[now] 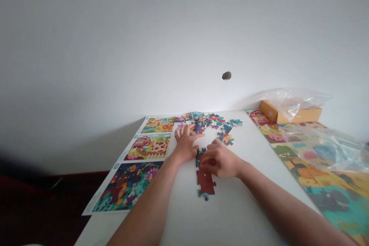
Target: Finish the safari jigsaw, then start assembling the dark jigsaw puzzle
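My left hand rests palm down on the white table with its fingers spread, just below a heap of loose jigsaw pieces. My right hand curls over the top end of a joined strip of dark red jigsaw pieces, hiding that end. Its fingers appear to grip the strip. A smaller cluster of jigsaw pieces lies just above my right hand. Left of my left arm lies a printed sheet with several colourful farm and garden pictures.
The white table ends at a far edge and a left edge. A large printed puzzle picture lies at the right, partly under a clear plastic bag. Behind it are a yellow cardboard box and more plastic against the wall.
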Demonstrator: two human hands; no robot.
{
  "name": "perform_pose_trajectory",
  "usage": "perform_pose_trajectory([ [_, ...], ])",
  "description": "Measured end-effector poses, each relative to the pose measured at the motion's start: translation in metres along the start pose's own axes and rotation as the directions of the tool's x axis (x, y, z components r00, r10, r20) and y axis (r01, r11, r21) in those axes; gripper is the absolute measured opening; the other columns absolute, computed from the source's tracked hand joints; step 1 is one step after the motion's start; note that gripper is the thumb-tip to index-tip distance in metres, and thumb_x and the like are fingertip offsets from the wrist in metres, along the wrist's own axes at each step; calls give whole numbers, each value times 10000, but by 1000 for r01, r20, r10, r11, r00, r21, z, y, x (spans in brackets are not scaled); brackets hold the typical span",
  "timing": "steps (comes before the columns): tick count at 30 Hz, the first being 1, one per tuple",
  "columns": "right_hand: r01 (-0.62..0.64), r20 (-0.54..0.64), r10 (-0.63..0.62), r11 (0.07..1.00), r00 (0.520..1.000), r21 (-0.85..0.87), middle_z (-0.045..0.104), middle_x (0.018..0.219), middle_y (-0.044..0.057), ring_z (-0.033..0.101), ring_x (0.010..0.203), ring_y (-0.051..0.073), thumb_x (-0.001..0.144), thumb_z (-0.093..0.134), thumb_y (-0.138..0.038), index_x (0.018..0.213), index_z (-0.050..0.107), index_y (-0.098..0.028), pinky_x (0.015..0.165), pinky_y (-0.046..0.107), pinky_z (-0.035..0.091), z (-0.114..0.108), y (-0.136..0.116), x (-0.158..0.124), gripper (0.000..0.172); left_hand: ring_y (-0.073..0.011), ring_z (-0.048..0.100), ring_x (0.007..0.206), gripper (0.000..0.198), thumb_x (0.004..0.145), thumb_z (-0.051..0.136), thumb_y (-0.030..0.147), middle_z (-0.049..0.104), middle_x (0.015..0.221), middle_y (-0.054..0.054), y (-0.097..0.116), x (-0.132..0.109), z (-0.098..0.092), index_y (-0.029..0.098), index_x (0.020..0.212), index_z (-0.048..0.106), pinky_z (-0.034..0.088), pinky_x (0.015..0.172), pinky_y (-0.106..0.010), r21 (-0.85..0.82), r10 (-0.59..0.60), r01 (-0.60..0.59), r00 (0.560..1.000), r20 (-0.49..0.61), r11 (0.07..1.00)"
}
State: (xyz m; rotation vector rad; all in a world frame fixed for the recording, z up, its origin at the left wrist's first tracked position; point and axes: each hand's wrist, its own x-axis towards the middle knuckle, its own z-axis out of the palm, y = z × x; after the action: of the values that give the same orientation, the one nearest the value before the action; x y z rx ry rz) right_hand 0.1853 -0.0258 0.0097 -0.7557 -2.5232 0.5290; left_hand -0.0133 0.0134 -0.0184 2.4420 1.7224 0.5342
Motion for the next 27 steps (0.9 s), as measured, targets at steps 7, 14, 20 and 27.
perform_pose_trajectory([
  [7, 97, 101, -107, 990, 989, 99, 721, 743, -20, 611, 670, 119, 785, 655, -154, 768, 731, -223, 787, 273, 404, 3, 5, -1, 104, -376, 133, 1502, 625, 707, 632, 118, 305, 1572, -30, 1, 0, -1, 413, 1258, 661, 51, 1173, -698, -15, -2, 2, 1000, 10, 1000],
  [14, 7, -88, -6, 1000, 996, 7, 687, 673, 4, 610, 666, 133, 790, 652, -143, 835, 738, -199, 793, 283, 423, -4, 7, -3, 113, -364, 128, 1508, 400, 717, 648, 105, 329, 1560, -10, 2, -1, -2, 367, 1000, 754, 45, 1178, -677, -34, 12, -12, 1000, -23, 999],
  [20, -73, 184, 59, 995, 981, 73, 708, 696, -15, 599, 604, 112, 752, 631, -120, 829, 749, -203, 614, 210, 412, -5, 6, -2, 163, -393, 168, 1490, 81, 786, 735, 321, 334, 1565, -5, 5, -3, -5, 329, 850, 784, 47, 1181, -684, -74, 85, -88, 996, -41, 993],
  [27, -766, -309, 702, 585, 642, -265, 733, 984, 114, 685, 909, 261, 886, 555, -303, 1017, 733, -212, 798, 342, 456, -26, 36, -7, 239, -395, 214, 1470, 81, 739, 802, 371, 366, 1556, 22, 4, -2, -4, 345, 816, 802, 111, 1191, -660, -84, 157, -156, 988, -5, 984],
])
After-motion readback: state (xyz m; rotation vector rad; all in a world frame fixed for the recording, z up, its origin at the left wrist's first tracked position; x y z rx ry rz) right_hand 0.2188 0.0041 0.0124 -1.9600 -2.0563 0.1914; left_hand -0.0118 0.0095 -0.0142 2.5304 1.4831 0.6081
